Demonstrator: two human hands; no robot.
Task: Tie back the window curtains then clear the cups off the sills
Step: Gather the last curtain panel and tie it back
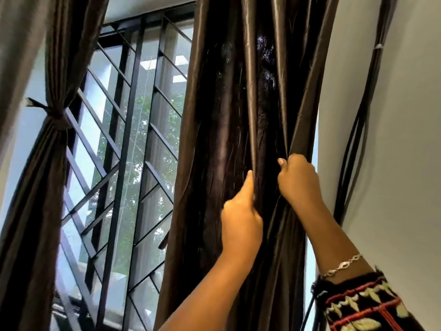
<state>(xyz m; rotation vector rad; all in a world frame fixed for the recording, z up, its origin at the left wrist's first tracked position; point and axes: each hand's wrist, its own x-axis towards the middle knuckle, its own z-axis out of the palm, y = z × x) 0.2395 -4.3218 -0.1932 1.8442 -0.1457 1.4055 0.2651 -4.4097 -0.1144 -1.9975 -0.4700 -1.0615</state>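
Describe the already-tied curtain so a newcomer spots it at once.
Start at the barred window. The tied curtain hangs at its left edge, cinched by a dark tie. Unlike it, the right curtain hangs loose, with no tie.

Legible text, labels, brands, numbers, signs: none.
- Curtain [214, 115] fabric above left hand [241, 218] and right hand [298, 180]: plain sheen, unmarked.
- Sleeve [362, 304] below right hand: woven pattern only, no lettering.
- Wall [393, 139] right of right hand: blank.
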